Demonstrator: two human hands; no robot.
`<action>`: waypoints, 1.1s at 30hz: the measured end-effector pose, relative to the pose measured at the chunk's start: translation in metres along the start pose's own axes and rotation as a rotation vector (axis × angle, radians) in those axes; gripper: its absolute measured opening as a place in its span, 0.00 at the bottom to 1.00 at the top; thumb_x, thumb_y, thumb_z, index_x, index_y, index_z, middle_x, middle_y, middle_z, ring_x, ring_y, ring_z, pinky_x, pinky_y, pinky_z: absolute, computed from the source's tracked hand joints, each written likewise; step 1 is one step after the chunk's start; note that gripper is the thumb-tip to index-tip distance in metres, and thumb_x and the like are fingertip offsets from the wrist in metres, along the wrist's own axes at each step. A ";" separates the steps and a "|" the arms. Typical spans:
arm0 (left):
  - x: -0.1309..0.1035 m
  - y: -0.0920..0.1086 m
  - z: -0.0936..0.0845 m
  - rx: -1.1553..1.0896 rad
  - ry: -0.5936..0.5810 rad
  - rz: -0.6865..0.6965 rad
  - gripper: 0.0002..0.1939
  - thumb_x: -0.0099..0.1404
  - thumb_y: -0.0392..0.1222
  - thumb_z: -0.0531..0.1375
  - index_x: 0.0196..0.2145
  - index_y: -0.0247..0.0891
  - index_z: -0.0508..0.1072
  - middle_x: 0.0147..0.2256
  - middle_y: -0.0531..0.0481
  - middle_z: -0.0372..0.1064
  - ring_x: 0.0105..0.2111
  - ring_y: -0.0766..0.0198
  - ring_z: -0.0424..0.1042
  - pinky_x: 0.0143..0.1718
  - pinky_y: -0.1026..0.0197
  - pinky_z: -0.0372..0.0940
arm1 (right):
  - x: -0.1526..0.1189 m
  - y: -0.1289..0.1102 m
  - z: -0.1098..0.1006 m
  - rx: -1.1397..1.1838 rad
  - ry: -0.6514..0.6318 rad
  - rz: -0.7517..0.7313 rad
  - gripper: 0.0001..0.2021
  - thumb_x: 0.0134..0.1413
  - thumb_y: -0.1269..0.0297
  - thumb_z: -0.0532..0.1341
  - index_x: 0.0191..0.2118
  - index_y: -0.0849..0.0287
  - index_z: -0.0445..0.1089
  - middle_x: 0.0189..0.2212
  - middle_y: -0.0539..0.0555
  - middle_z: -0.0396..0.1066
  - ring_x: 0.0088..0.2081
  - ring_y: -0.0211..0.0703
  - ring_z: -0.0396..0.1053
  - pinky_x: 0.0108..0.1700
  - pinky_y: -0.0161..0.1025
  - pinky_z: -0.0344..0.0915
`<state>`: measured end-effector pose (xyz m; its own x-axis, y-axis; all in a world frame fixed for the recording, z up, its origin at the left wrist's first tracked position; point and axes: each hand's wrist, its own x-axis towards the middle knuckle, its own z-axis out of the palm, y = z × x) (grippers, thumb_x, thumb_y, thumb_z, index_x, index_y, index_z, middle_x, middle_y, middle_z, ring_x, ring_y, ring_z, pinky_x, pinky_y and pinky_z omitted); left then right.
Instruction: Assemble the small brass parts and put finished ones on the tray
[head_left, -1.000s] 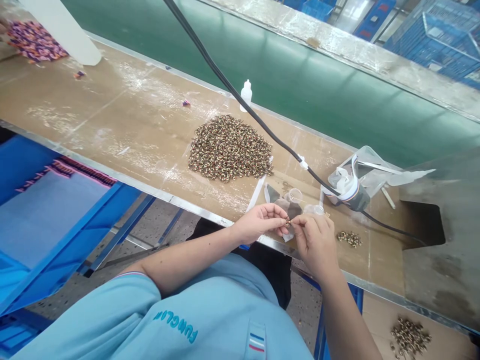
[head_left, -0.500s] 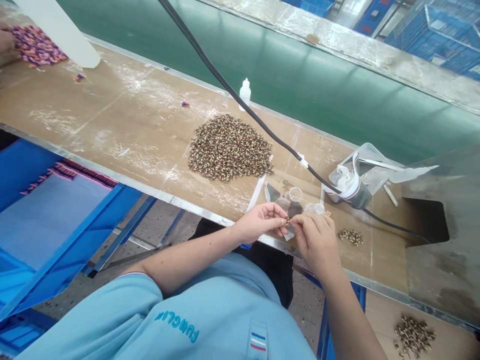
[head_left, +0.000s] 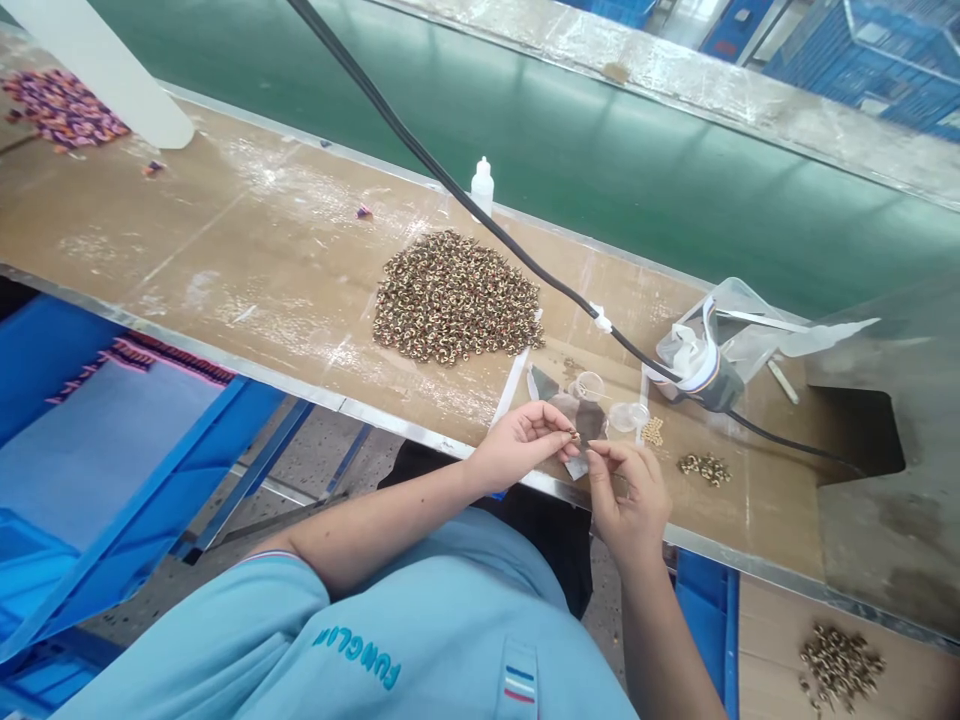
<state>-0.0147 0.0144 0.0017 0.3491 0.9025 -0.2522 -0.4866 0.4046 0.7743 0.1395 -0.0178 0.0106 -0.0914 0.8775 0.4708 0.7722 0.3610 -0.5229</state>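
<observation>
My left hand (head_left: 525,440) is closed in a pinch on a small gold-and-brown piece (head_left: 574,436), near the table's front edge. Just to its right, my right hand (head_left: 634,495) has thumb and forefinger pressed together; whatever lies between them is too small to make out. The fingertips of the two hands are slightly apart. Beyond them lie grey and brown patches (head_left: 592,420), a clear round cup (head_left: 589,386) and a clear shallow dish (head_left: 627,416). Tiny beige beads (head_left: 653,431) and a small heap of gold-brown pieces (head_left: 703,467) sit right of my hands.
A large pile of similar pieces (head_left: 457,295) covers the middle of the table. Behind it stands a white dropper bottle (head_left: 483,188). A black cable (head_left: 450,185) hangs across toward a plastic container (head_left: 705,370). Another heap (head_left: 840,665) lies on cardboard at lower right.
My right hand has drawn slightly away from my left, opening a small gap between the fingertips. My left hand keeps its pinch. At the far left, another person's hand has left the view.
</observation>
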 end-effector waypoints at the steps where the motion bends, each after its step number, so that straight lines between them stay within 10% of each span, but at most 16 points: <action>1: -0.001 -0.001 0.000 0.010 0.006 0.016 0.16 0.52 0.45 0.67 0.31 0.33 0.67 0.25 0.52 0.71 0.28 0.69 0.72 0.34 0.64 0.67 | 0.000 0.000 0.001 0.000 0.001 0.007 0.03 0.57 0.66 0.58 0.36 0.56 0.69 0.30 0.51 0.71 0.31 0.38 0.67 0.36 0.38 0.64; 25: -0.004 -0.004 0.001 0.095 -0.040 0.098 0.14 0.53 0.47 0.66 0.29 0.34 0.70 0.34 0.46 0.75 0.34 0.67 0.73 0.41 0.61 0.67 | 0.000 -0.001 0.002 -0.138 0.064 -0.242 0.07 0.55 0.72 0.60 0.37 0.53 0.67 0.30 0.49 0.73 0.31 0.37 0.68 0.39 0.40 0.58; 33: -0.004 -0.007 -0.001 0.161 -0.057 0.081 0.13 0.55 0.46 0.65 0.32 0.33 0.72 0.29 0.49 0.73 0.31 0.68 0.72 0.38 0.63 0.68 | -0.004 -0.001 0.004 -0.075 0.074 -0.109 0.04 0.55 0.71 0.60 0.36 0.54 0.68 0.29 0.49 0.72 0.31 0.38 0.67 0.38 0.39 0.61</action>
<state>-0.0134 0.0077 -0.0031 0.3613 0.9195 -0.1551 -0.3825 0.2978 0.8746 0.1364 -0.0202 0.0069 -0.1329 0.8079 0.5742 0.8053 0.4257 -0.4126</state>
